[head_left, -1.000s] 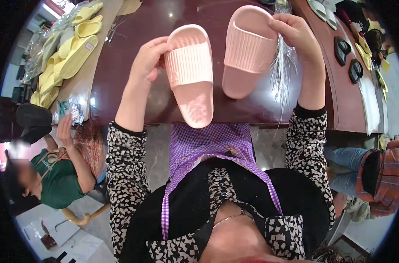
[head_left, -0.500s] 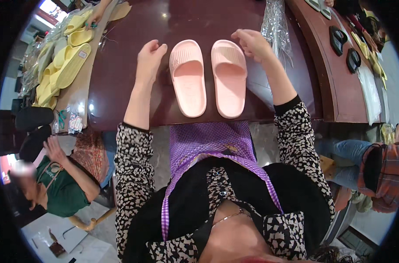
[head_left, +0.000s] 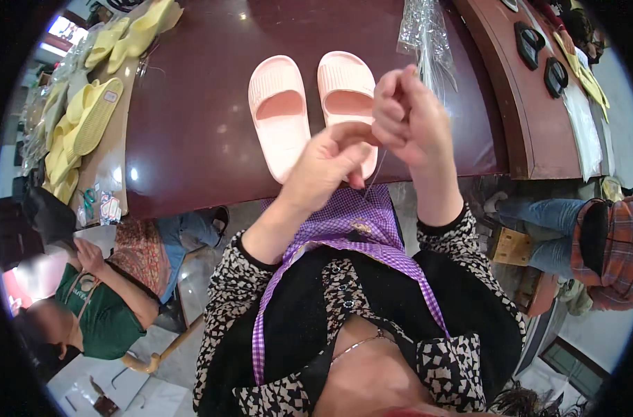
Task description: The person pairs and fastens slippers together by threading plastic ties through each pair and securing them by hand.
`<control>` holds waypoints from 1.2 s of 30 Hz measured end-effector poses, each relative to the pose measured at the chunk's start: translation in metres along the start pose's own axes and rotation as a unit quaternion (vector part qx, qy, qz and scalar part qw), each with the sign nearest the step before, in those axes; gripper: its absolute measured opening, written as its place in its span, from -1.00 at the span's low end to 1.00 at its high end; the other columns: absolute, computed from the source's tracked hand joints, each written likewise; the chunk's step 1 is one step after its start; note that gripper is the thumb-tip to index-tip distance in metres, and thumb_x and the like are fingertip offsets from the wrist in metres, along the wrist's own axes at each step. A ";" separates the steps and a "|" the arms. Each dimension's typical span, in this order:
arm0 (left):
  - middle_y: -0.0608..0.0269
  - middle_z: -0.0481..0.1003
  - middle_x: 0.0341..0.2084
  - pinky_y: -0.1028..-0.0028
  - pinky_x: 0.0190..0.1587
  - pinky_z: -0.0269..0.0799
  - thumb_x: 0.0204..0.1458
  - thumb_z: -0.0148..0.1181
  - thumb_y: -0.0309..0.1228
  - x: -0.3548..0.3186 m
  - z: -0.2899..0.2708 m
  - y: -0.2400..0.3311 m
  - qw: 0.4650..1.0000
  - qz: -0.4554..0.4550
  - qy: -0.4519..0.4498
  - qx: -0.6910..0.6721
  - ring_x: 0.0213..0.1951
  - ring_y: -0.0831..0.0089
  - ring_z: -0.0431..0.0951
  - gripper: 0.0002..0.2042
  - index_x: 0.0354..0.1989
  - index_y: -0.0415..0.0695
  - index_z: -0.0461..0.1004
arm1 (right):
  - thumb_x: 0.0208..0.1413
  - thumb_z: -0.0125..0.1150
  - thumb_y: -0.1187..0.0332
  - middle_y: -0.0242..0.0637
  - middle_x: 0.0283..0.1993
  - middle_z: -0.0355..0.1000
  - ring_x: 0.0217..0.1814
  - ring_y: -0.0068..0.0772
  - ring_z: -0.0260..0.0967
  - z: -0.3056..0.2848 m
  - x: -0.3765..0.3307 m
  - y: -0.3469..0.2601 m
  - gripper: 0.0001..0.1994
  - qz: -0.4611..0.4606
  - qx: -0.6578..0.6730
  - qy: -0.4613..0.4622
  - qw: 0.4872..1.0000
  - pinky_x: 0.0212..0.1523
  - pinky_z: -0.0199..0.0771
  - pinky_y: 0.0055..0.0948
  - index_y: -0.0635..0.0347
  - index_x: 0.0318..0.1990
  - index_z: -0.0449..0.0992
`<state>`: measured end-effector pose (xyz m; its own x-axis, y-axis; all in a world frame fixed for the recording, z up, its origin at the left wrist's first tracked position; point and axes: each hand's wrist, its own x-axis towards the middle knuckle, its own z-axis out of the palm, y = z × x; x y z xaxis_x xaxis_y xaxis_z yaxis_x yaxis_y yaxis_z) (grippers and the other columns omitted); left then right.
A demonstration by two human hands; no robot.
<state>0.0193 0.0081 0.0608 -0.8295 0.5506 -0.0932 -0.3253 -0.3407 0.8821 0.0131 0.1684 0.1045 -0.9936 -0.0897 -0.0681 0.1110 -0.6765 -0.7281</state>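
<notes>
Your dark red tabletop [head_left: 191, 132] carries two pink slippers [head_left: 309, 111] side by side.
Yellow slippers [head_left: 80, 125] lie at nine o'clock, a clear plastic bag bundle [head_left: 424, 31] at one o'clock, small packets [head_left: 101, 205] at its lower left edge. Your left hand [head_left: 330, 163] and right hand [head_left: 407, 118] meet above the near edge, fingers pinched shut on a thin thread [head_left: 375, 170].

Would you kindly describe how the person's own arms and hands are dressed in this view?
Both forearms are covered by long sleeves in a black-and-cream patchy print, the left sleeve and right sleeve each ending in a dark cuff at the wrist. The left hand and right hand are bare: no gloves, and no rings or watch that I can make out.
</notes>
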 end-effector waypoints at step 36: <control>0.20 0.27 -0.57 0.44 -0.43 0.26 -0.24 0.04 -0.51 -0.050 0.000 -0.002 0.611 0.356 -0.140 0.693 -0.51 0.35 0.32 -0.85 -0.43 -0.27 0.37 | 0.20 -0.13 0.04 -0.45 -0.78 0.15 -0.81 -0.62 0.02 -0.071 -0.049 0.050 -0.48 0.294 -0.449 0.038 0.843 -0.78 -0.01 -0.57 0.16 -0.74 0.29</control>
<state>0.0616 -0.0185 0.0641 -0.3639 0.8139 0.4529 0.9305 0.2960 0.2157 0.0660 0.1915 0.0231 -0.7738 -0.1473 -0.6161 0.5591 0.2982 -0.7736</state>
